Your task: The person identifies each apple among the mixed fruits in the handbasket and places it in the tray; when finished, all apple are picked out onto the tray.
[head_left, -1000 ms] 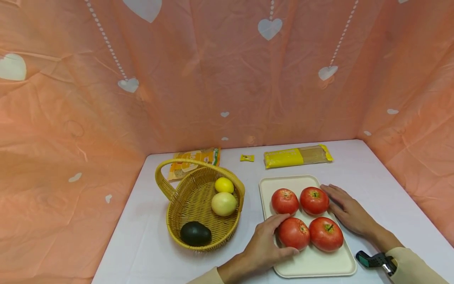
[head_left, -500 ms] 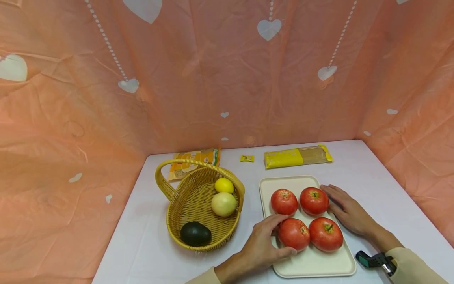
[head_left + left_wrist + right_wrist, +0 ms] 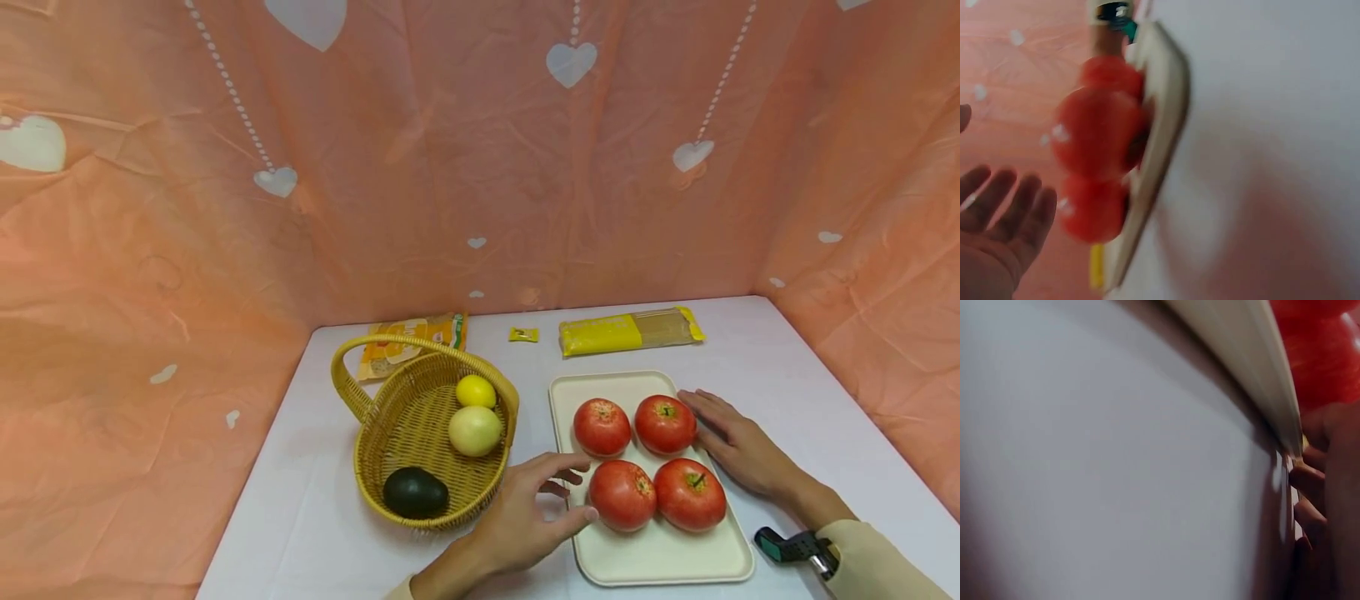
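Note:
Several red tomatoes lie in two rows on a cream tray. In the head view my left hand is just left of the near-left tomato, fingers loosely spread, holding nothing. The left wrist view has a gap between that left hand and a blurred tomato. My right hand rests along the tray's right side, fingertips near the far-right tomato. In the right wrist view, this right hand is at the tray's rim; whether it touches the tomato cannot be told.
To the left stands a wicker basket with a tall handle, containing an avocado, a pale round fruit and a lemon. Behind lie an orange bag, a small yellow packet and a noodle pack.
My left hand has drawn away leftward from the near-left tomato, which stays on the tray. The right hand has kept its place.

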`<state>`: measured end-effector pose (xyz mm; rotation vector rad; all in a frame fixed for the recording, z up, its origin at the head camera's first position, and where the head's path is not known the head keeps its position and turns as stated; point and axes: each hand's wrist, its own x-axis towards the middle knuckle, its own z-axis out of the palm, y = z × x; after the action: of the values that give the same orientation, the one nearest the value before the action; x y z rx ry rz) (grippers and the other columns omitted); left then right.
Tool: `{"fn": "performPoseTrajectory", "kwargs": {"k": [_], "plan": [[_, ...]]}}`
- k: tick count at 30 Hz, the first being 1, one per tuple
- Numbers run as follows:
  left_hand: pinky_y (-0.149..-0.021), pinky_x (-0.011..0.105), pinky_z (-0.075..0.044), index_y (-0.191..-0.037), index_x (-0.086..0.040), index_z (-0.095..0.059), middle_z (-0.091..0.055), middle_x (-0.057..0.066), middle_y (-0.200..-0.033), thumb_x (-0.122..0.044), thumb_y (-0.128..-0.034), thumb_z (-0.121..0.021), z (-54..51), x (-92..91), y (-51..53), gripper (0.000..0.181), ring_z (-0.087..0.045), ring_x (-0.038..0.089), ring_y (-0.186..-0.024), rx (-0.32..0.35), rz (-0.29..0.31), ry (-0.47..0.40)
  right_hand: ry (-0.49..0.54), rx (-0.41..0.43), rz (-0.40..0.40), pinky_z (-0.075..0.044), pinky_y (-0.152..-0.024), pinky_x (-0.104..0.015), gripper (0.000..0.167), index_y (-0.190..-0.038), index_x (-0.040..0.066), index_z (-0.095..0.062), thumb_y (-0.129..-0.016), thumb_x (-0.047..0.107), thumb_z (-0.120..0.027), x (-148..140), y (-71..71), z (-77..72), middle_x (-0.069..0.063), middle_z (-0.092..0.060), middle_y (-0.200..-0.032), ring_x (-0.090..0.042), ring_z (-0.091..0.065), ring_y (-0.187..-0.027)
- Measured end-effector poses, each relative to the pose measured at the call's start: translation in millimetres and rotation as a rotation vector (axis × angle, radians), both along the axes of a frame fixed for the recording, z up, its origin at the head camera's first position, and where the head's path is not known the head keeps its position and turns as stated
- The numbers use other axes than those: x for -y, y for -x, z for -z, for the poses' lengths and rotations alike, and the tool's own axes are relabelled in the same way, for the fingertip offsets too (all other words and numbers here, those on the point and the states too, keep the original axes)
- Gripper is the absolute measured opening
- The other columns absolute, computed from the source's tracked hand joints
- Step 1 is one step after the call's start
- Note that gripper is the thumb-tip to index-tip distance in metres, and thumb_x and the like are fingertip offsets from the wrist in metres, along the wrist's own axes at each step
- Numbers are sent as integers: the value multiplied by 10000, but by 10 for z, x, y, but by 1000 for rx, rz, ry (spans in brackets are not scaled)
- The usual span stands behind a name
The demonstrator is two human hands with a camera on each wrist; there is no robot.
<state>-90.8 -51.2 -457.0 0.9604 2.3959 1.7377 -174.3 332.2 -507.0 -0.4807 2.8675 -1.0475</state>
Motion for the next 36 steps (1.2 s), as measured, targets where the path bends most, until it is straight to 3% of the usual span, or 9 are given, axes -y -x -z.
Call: {"fn": "performPoseTrajectory", "kwargs": {"k": [6,10,13,15,17,20,27,33,36], "plan": [[-915,342,-661,-1317,-115,-743,-798,42,-1193,-121,-1026,-762,-290,402,27,293,-778,204,-1042,-112,-39,-3,-8,-50,6,-410,-1283,-410,507,-1605,95,-549,-1125,247,-613,-58,45,-153,-252,-549,-1616,-556,-459,-1497],[-892,348,-661,-1275,-129,-762,-808,15,-1157,-67,-1023,-743,-511,802,60,260,-782,186,-1005,-252,-107,9,-39,-152,29,-451,-1255,-403,478,-1564,95,-589,-1107,225,-645,-115,86,-350,-261,-616,-1543,-527,-543,-1419],[-896,288,-644,-1244,-101,-775,-814,32,-1138,20,-978,-746,-707,1159,82,294,-776,171,-996,-369,-198,24,-58,-233,32,-459,-1222,-606,493,-1555,84,-591,-1081,186,-681,-158,115,-545,-297,-616,-1520,-551,-552,-1383],[-919,225,-615,-1225,-76,-786,-817,52,-1131,63,-940,-756,-867,1408,98,318,-767,146,-995,-428,-279,49,-93,-297,37,-431,-1275,-484,516,-1563,101,-586,-1066,176,-701,-198,130,-690,-289,-618,-1519,-536,-564,-1366],[-945,167,-581,-1201,-36,-795,-818,82,-1110,97,-903,-759,-1035,1641,131,329,-753,94,-999,-512,-365,71,-122,-341,35,-408,-1212,-703,542,-1582,89,-559,-1063,162,-696,-224,140,-863,-312,-593,-1530,-579,-542,-1368],[-972,112,-535,-1173,4,-806,-820,139,-1073,86,-875,-768,-1300,1940,193,312,-716,-16,-1012,-642,-496,116,-168,-443,41,-287,-1349,-556,587,-1610,72,-522,-1053,138,-695,-274,157,-1113,-306,-558,-1569,-559,-496,-1438],[-964,37,-426,-1237,38,-785,-798,241,-1088,-107,-943,-722,-1761,2437,374,334,-634,-111,-1024,-818,-745,261,-136,-710,113,-238,-1364,-572,662,-1652,36,-460,-1082,311,-654,-269,227,-1571,-278,-439,-1688,-526,-389,-1561],[-1051,517,-522,-1370,79,-668,-690,347,-1279,-296,-1000,-611,-1742,2671,485,530,-604,579,-1142,-821,-896,501,-212,-835,94,-218,-1348,-639,914,-1654,-49,-396,-1102,680,-404,-266,359,-1514,-357,-399,-1672,-615,-389,-1499],[-995,762,-429,-1417,107,-588,-614,395,-1325,-306,-1004,-553,-1539,2754,521,585,-533,654,-1198,-787,-902,623,-320,-747,91,-114,-1364,-654,856,-1685,-53,-314,-1119,580,-423,-286,386,-1326,-361,-342,-1700,-586,-316,-1556]]}}
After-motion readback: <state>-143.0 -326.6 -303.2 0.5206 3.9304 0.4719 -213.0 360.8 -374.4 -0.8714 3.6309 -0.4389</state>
